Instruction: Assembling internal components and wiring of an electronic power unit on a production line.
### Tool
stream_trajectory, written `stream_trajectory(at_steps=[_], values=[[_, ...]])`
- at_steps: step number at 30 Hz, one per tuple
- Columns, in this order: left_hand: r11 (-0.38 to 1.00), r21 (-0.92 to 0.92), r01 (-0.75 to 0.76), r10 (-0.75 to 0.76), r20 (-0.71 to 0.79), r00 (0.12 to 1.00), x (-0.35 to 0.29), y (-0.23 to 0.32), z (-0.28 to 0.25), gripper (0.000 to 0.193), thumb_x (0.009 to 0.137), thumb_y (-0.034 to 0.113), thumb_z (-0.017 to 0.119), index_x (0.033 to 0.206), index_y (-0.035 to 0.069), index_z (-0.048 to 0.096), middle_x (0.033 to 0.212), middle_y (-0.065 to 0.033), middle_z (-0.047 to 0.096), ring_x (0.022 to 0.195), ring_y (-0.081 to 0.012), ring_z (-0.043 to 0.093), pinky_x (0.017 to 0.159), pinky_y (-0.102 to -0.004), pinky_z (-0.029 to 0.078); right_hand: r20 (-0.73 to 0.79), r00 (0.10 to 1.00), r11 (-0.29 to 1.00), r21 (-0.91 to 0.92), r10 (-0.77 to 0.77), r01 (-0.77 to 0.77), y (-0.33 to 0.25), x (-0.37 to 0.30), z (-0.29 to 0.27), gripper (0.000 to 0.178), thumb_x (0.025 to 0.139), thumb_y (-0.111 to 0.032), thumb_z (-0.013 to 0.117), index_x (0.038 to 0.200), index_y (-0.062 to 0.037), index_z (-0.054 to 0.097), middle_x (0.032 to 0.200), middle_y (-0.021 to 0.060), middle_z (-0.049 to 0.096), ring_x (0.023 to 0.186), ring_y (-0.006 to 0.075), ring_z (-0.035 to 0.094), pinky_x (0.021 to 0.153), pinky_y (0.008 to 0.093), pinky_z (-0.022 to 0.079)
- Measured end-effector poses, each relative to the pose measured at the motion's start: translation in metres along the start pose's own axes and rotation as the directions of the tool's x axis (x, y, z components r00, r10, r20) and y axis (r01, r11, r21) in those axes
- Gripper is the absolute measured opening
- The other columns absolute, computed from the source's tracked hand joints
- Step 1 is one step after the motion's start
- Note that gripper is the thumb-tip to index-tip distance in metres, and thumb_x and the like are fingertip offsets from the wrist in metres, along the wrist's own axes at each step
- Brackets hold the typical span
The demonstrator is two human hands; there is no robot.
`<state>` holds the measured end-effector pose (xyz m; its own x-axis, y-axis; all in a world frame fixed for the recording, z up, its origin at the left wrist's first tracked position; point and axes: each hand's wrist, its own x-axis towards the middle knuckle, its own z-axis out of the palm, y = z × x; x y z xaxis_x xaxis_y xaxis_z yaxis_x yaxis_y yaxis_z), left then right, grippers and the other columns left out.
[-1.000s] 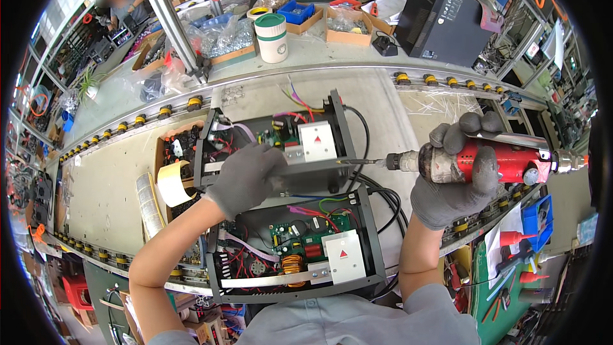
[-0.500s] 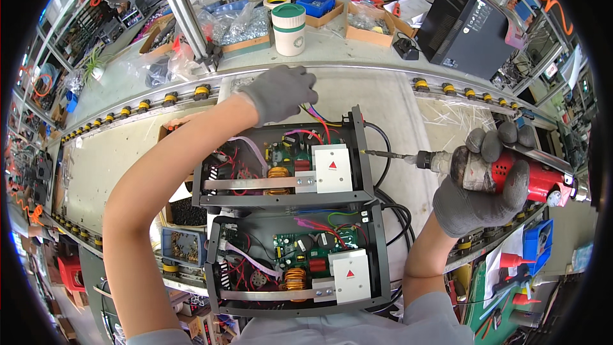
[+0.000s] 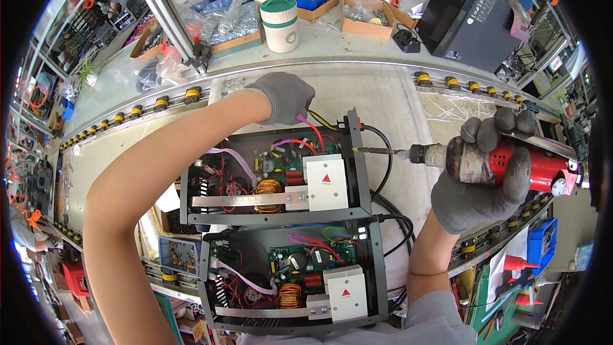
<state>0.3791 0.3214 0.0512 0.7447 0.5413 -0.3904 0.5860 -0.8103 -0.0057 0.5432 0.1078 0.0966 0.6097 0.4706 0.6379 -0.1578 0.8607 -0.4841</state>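
Observation:
My left hand (image 3: pixel 286 98), in a grey glove, is closed at the far edge of the farther open metal case (image 3: pixel 271 217). Its fingertips pinch a red wire (image 3: pixel 314 129) near its purple end; a yellow-green wire (image 3: pixel 322 119) runs beside it. In my gloved right hand (image 3: pixel 488 182) is a red power screwdriver (image 3: pixel 504 163), its long bit (image 3: pixel 380 151) pointing left at the case's right wall. Inside the case are a green circuit board (image 3: pixel 265 163), a copper coil (image 3: pixel 269 195) and a white cover plate (image 3: pixel 327 182). A similar open case (image 3: pixel 294 329) stands nearer me.
Black cables (image 3: pixel 387 166) loop at the cases' right side. A blue-grey bin of small parts (image 3: pixel 179 254) sits at the left. Roller rails (image 3: pixel 159 103) cross behind. Beyond them stand a white cup with a green lid (image 3: pixel 280 25), cartons (image 3: pixel 367 22) and a black computer tower (image 3: pixel 469 25).
My left hand has closed in on the wires and now pinches the red one. The view has shifted slightly, and an orange strap shows across the top left. My right hand still holds the screwdriver.

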Motion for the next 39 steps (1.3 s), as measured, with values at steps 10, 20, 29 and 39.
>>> stream_trajectory(at_steps=[10, 20, 29, 39], values=[[0.818, -0.57, 0.079, 0.039, 0.193, 0.98, 0.01, -0.028, 0.027, 0.022, 0.074, 0.021, 0.072, 0.088, 0.005, 0.066, 0.076, -0.0039, 0.061, 0.074, -0.0163, 0.053, 0.069, -0.0331, 0.043, 0.08, 0.997, 0.997, 0.071, 0.009, -0.014, 0.026, 0.007, -0.005, 0.041, 0.08, -0.02, 0.058, 0.116, -0.0006, 0.05, 0.101, 0.0136, 0.06, 0.076, 0.0162, 0.06, 0.073, 0.0337, 0.05], [0.935, -0.353, 0.039, 0.06, 0.265, 0.962, 0.016, -0.02, 0.018, 0.03, 0.072, 0.02, 0.071, 0.101, 0.011, 0.067, 0.094, -0.0075, 0.067, 0.087, -0.0223, 0.062, 0.076, -0.0349, 0.048, 0.013, 0.997, 0.997, -0.032, 0.077, -0.076, 0.027, 0.0, 0.0, 0.042, 0.08, -0.023, 0.06, 0.114, -0.0023, 0.048, 0.099, 0.0095, 0.053, 0.073, 0.0146, 0.05, 0.07, 0.0315, 0.04], [0.99, -0.116, 0.08, -0.068, 0.101, 0.993, 0.004, 0.001, -0.007, 0.021, 0.077, 0.014, 0.062, 0.098, 0.01, 0.066, 0.094, -0.0105, 0.068, 0.088, -0.0287, 0.063, 0.073, -0.0386, 0.049, 0.047, 0.998, 0.996, 0.077, 0.043, -0.047, 0.025, 0.004, -0.008, 0.043, 0.082, -0.02, 0.057, 0.118, 0.0006, 0.048, 0.102, 0.0134, 0.06, 0.076, 0.0154, 0.061, 0.072, 0.0354, 0.052], [0.989, -0.148, -0.027, 0.06, 0.223, 0.973, 0.013, -0.006, -0.015, 0.029, 0.081, 0.026, 0.057, 0.102, 0.008, 0.067, 0.091, -0.0109, 0.067, 0.085, -0.0255, 0.062, 0.076, -0.0364, 0.047, 0.047, 0.997, 0.995, 0.084, 0.054, -0.058, 0.02, 0.002, -0.009, 0.045, 0.081, -0.021, 0.059, 0.119, 0.0, 0.048, 0.103, 0.0131, 0.06, 0.077, 0.0155, 0.062, 0.073, 0.0347, 0.052]])
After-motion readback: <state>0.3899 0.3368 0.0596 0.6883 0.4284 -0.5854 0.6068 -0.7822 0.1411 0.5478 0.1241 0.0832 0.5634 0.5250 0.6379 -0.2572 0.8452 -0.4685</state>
